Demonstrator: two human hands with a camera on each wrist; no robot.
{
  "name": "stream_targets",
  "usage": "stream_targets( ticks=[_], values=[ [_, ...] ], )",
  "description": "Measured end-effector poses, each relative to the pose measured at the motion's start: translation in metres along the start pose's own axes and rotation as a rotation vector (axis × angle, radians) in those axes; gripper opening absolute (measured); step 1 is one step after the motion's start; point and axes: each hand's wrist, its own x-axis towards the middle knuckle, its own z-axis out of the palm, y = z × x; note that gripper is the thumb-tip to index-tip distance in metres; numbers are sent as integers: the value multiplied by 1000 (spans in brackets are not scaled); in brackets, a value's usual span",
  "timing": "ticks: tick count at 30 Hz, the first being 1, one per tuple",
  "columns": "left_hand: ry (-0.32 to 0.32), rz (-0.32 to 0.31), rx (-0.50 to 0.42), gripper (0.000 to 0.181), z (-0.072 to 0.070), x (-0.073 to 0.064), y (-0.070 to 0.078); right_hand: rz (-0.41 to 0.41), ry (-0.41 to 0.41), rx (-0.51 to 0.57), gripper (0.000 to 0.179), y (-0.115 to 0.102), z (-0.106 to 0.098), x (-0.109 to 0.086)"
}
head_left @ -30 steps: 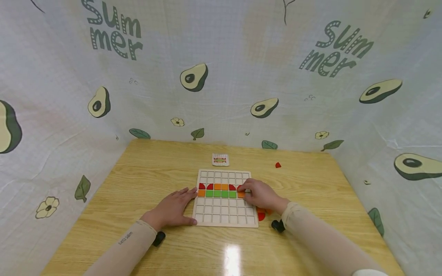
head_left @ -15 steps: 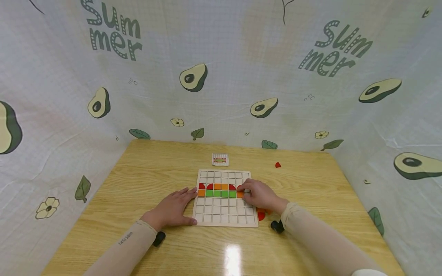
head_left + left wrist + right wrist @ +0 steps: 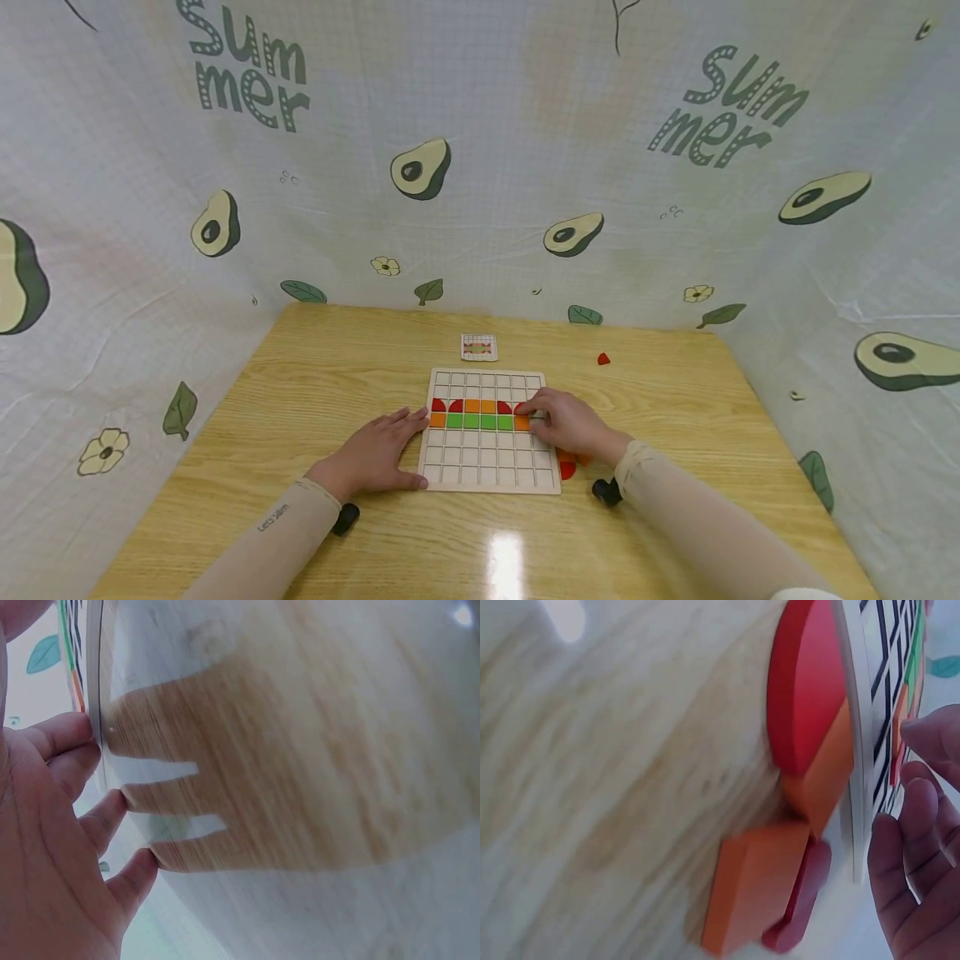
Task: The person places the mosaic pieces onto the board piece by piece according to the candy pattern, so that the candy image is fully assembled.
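A wooden grid board (image 3: 487,477) lies on the table in the head view. One of its rows carries red quarter-circle tiles and orange squares; the row just nearer me has green squares (image 3: 480,422) between orange ones. My left hand (image 3: 375,454) steadies the board's left edge with spread fingers, thumb at the near corner. At the right end of the rows, my right hand (image 3: 573,423) pinches a red quarter-circle tile (image 3: 519,408), its thumb beside the orange square (image 3: 522,423). Fingers partly cover that tile.
Loose red (image 3: 810,682) and orange tiles (image 3: 757,877) lie beside the board's right edge, under my right wrist. A small pattern card (image 3: 479,347) lies beyond the board. One red tile (image 3: 603,359) sits far right. A printed curtain (image 3: 480,167) encloses the table.
The right hand shifts only very slightly at the same tile. The left hand and the board stay put.
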Motion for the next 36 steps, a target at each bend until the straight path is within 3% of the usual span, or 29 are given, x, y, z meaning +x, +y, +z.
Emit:
stream_targets(
  ticks=[19, 30, 36],
  values=[
    [9, -5, -14, 95, -1, -2, 1, 111, 52, -9, 28, 45, -31, -46],
    [35, 17, -26, 96, 1, -2, -1, 4, 29, -61, 31, 56, -26, -57],
    [28, 5, -15, 95, 1, -1, 0, 27, 28, -76, 31, 53, -26, -56]
  ],
)
